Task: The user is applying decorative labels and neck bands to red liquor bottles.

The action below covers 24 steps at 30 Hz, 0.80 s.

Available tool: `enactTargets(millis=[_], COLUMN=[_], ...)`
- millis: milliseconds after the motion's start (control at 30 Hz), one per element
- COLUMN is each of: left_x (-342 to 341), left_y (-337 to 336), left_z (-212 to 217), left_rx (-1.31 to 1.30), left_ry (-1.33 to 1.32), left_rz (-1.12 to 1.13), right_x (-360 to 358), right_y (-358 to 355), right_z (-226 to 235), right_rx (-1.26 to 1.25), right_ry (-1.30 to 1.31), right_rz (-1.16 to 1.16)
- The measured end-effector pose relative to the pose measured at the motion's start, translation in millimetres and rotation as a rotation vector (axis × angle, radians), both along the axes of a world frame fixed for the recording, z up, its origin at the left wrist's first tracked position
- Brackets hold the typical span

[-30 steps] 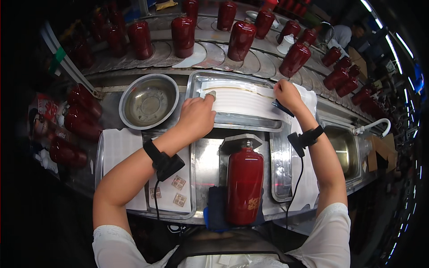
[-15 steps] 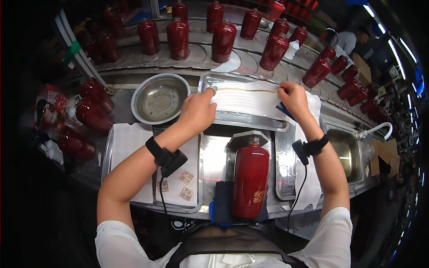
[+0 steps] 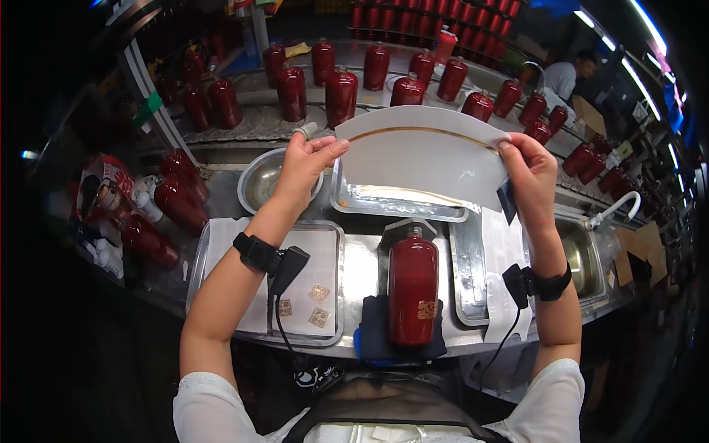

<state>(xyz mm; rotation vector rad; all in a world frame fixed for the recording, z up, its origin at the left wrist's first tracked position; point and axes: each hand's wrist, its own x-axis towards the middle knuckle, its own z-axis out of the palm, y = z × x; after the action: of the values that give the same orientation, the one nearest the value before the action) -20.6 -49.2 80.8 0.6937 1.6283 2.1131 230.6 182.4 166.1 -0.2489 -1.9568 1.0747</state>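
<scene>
A curved white sheet [image 3: 421,159] with a thin gold strip [image 3: 421,130] along its upper part is held up above a metal tray [image 3: 399,214]. My left hand [image 3: 301,171] is at its left edge, thumb against the sheet, and a pale cover sits on one raised fingertip. My right hand [image 3: 533,177] pinches the upper right corner. A dark blue piece, perhaps cloth, [image 3: 507,199] hangs beside the right palm. Nearer to me, a dark red bottle [image 3: 413,288] with a gold square emblem [image 3: 427,309] lies on dark cloth [image 3: 369,334], its neck pointing away.
Left, a tray [image 3: 341,295] carries white sheets and several gold square emblems [image 3: 319,293]; a metal bowl [image 3: 247,193] stands behind. Several red bottles [image 3: 341,96] stand on the conveyor [image 3: 251,134]. At right are another tray [image 3: 464,295], a sink [image 3: 587,258] and a faucet [image 3: 617,207]. Farther back is another person [image 3: 560,80].
Both hands have lifted the white sheet up off the tray, and it now bows upward. My left hand has shifted left and my right hand to the right. The view has tilted upward.
</scene>
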Motion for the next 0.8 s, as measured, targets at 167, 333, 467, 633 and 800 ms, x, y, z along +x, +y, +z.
enactTargets(millis=[167, 333, 467, 633, 800], left_x=[44, 101, 137, 167, 191], left_y=[12, 30, 46, 59, 76], left_z=[24, 26, 28, 34, 32], left_rx=[0.043, 0.048, 0.043, -0.134, -0.243], left_ry=[-0.022, 0.223, 0.277, 0.440, 0.469], left_rz=[-0.160, -0.266, -0.388, -0.406, -0.379], right_x=[69, 148, 207, 248, 263], right_y=[-13, -26, -31, -39, -64], right_z=[4, 2, 1, 8, 23], right_rx=[-0.251, -0.472, -0.555, -0.470, -0.230], right_ry=[0.062, 0.114, 0.173, 0.237, 0.181], right_rz=[-0.017, -0.141, -0.235, -0.328, -0.453])
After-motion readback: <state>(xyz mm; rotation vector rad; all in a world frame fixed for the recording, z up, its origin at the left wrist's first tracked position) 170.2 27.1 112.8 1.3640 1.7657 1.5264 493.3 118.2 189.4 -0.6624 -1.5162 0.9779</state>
